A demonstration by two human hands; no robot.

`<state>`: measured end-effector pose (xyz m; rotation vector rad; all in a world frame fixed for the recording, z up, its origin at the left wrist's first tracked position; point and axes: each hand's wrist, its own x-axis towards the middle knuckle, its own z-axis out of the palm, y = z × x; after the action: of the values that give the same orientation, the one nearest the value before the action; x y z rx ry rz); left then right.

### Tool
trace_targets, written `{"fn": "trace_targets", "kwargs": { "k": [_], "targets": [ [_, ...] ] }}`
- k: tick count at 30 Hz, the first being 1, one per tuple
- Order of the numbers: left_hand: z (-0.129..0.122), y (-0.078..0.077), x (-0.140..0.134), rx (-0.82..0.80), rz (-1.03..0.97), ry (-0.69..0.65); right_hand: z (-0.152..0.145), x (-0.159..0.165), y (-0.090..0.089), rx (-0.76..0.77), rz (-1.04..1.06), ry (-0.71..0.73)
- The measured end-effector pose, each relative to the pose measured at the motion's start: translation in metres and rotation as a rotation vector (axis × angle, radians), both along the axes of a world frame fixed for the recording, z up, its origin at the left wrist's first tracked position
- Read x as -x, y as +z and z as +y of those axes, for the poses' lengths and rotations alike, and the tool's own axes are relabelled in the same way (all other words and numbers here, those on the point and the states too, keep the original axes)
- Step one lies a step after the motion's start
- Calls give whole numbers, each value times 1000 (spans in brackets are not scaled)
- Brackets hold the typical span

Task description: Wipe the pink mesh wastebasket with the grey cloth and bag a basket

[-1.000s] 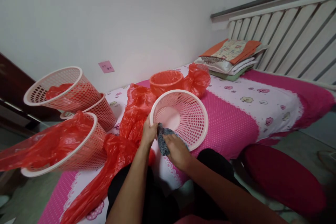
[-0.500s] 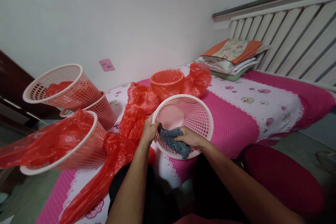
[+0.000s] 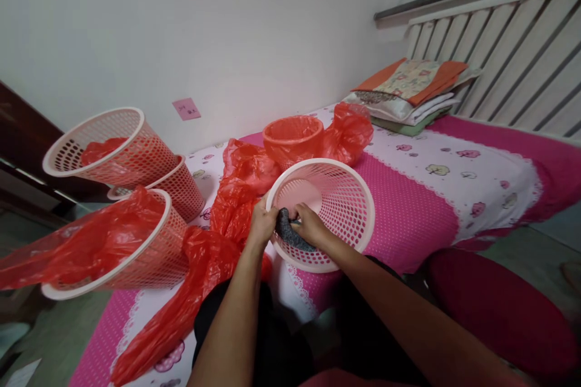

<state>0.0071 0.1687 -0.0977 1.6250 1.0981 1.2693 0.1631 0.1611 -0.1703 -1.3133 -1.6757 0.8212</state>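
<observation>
Your left hand (image 3: 263, 224) grips the pink perforated basket (image 3: 338, 199) by its rim, your right hand (image 3: 311, 226) clutching speckled gray cloth (image 3: 290, 234) inside.

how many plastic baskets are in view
5: the held basket, in the left hand; the red-wrapped basket behind it; at left, the top basket, the lower basket partly behind it, and the front basket. Others may be hidden.

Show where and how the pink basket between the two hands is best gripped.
Probably by the rim, from the person's left, thumb inside and fingers outside. The pink basket tilts its wide mouth toward the person, presenting the rim; the left hand holds it there, while the right hand and dark cloth are inside.
</observation>
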Motion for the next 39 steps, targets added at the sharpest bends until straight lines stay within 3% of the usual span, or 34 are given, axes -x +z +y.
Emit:
{"fn": "trace_targets", "kwargs": {
  "k": [3,6,8,13,19,23,27,30,33,36,39],
  "targets": [
    [2,1,-1,-5,-6,18,-19,-5,3,-90,11,160],
    [5,-2,-2,6,-43,49,-31,-12,0,-23,20,289],
    [6,-4,-2,7,-47,54,-33,-13,-6,14,-38,291],
    [8,-6,-2,-28,-28,29,-22,-12,-20,-20,-38,167],
    [11,-10,1,-47,-22,21,2,-56,-4,47,50,-285],
    [14,-11,1,-33,-23,15,15,-76,19,-37,-265,-355],
    [11,-10,-1,-52,0,23,29,-59,31,-30,-626,-305],
    [8,-9,-1,-50,9,13,37,-35,18,94,-785,-155],
    [7,-10,-1,-37,25,12,40,-16,-8,201,-815,-31],
    [7,-10,-3,-37,32,15,41,-6,-32,277,-830,32],
    [6,-10,-5,-45,15,-11,44,-6,-45,304,-836,49]
  ]
}}
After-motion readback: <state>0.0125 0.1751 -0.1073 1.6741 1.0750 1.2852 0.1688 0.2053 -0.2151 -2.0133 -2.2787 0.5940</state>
